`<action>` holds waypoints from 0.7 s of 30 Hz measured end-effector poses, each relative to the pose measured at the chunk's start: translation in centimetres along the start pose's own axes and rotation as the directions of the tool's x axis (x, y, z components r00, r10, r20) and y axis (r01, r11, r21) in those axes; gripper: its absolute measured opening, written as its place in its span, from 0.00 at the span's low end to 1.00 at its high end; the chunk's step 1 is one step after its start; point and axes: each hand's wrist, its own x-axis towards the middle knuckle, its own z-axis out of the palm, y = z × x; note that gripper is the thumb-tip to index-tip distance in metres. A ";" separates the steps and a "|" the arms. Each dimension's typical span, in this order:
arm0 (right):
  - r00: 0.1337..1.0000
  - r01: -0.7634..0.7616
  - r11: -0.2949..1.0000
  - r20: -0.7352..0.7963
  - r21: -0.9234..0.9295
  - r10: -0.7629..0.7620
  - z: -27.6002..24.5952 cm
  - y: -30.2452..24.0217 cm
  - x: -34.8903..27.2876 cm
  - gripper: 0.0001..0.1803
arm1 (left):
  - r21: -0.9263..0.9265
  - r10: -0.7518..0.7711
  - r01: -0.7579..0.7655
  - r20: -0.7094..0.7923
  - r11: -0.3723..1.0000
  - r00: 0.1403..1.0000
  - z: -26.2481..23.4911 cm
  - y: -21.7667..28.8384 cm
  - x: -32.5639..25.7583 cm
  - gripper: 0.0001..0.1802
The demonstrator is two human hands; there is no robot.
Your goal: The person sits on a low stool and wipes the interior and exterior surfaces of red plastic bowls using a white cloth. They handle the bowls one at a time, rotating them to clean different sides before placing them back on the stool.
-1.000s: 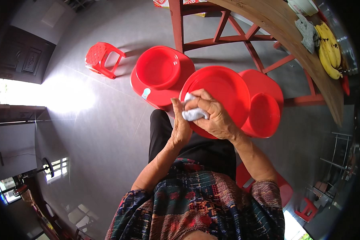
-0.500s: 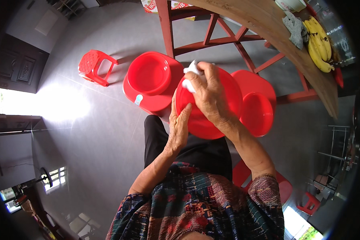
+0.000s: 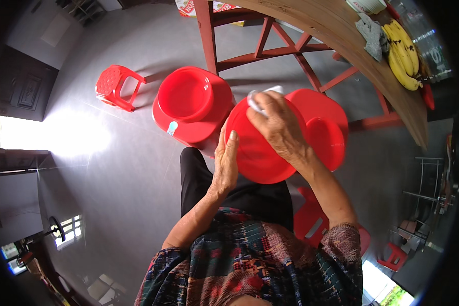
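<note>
Holds with the left hand (image 3: 225, 168) the left rim of a wide, round, glossy red plastic basin (image 3: 262, 160), above the lap in matte black cloth trousers (image 3: 194, 173), with the thumb laid straight over the inner face and the other fingers mostly hidden behind the rim; cannot tell whether spread or pressed together. Clutches in the right hand (image 3: 279, 125), at the basin's far rim, a crumpled, soft white cloth (image 3: 255, 102), bunched under bent, close-set fingers, with the fingertips partly hidden. Has just to the left a smooth red plastic stand (image 3: 188, 131) with rounded corners and a pale blue sticker (image 3: 173, 127), bearing a deep, round, shiny red bowl (image 3: 183, 94). Has on the right a second rounded red plastic stand (image 3: 326, 104), partly hidden behind the basin, with another round red bowl (image 3: 325, 145) at the near end. Includes farther off, on the smooth grey floor (image 3: 127, 173), a small red plastic stool (image 3: 110, 84) with a textured seat, and at upper right a curved-looking, grained wooden tabletop (image 3: 321, 25) with ripe yellow bananas (image 3: 403, 56) beside a rumpled grey cloth (image 3: 372, 38).
</note>
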 end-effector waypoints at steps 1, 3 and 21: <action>0.997 0.080 0.996 0.007 -0.031 -0.080 0.0 -0.1 0.6 0.10 | -0.008 0.016 -0.016 -0.014 1.000 1.000 0.3 0.5 0.0 0.27; 0.990 0.143 0.989 0.020 -0.045 -0.142 0.0 0.7 0.7 0.09 | -0.015 -0.021 0.021 -0.032 1.000 0.999 0.2 0.9 0.1 0.26; 0.782 -0.486 0.669 0.621 0.562 0.046 -4.2 -1.5 -4.8 0.12 | 0.199 0.113 -0.105 -0.030 0.974 0.993 -0.5 0.4 0.1 0.30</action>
